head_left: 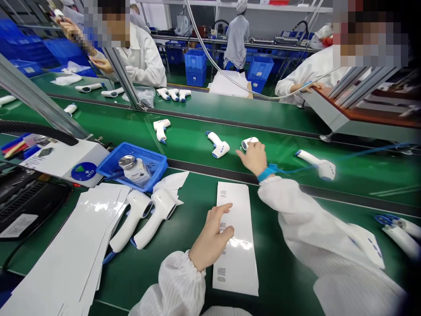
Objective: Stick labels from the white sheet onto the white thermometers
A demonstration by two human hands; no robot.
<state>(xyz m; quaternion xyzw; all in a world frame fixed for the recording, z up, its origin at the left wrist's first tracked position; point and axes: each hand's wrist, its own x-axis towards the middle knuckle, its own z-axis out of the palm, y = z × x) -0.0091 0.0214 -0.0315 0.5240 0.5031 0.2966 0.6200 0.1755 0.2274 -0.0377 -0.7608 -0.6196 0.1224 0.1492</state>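
My left hand point(210, 237) hovers over or rests on a white sheet of printed labels point(235, 263), its thumb and forefinger apart and nothing between them. Out over the green belt, my right hand point(255, 159), with a blue wrist strap, is at a white handheld infrared thermometer point(247, 142). Its thumb sticks out to the side and the other fingers are partly hidden, so contact is unclear. Another thermometer point(217, 145) lies just left of it on the belt, and one more point(317, 166) lies to the right. Two thermometers point(131, 219) lie side by side left of the sheet.
A blue tray point(158, 169) holds a metal-topped bottle point(133, 169). Stacked white sheets point(72, 245) cover the left bench. More thermometers point(403, 237) lie at far right. Co-workers in white coats point(144, 57) sit across the belt. A metal post point(121, 66) rises at the back left.
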